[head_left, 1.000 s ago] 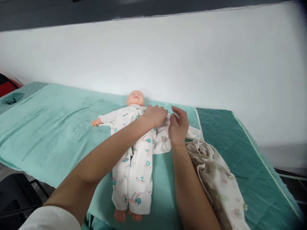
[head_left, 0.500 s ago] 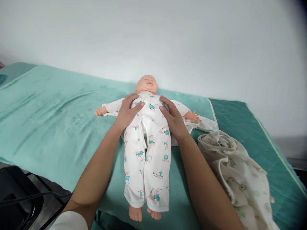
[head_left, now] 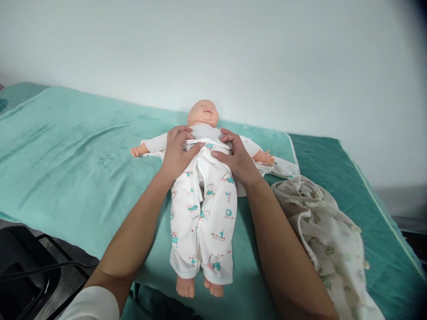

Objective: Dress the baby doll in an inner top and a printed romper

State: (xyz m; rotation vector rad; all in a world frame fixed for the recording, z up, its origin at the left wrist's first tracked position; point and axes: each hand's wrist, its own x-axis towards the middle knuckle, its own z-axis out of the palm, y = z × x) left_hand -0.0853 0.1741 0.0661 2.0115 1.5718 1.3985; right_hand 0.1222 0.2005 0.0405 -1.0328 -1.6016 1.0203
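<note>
Printed trousers (head_left: 216, 222) on a doll (head_left: 203, 112) lie between the hands, legs running lengthwise back toward the person | left hand (head_left: 176, 153) and right hand (head_left: 238, 158), equally near, half-curled, each gripping one side of the waistband (head_left: 208, 142) | patterned cloth (head_left: 328, 235) right of the right hand

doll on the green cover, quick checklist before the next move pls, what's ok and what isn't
1. Doll face up on the green cover: ok
2. Left hand and right hand at the top of the printed trousers: ok
3. Firm grip: cannot tell, some fingertips are hidden
4. Trouser crotch closed: not ok, a gap shows
5. Both feet out of the cuffs: ok
</note>
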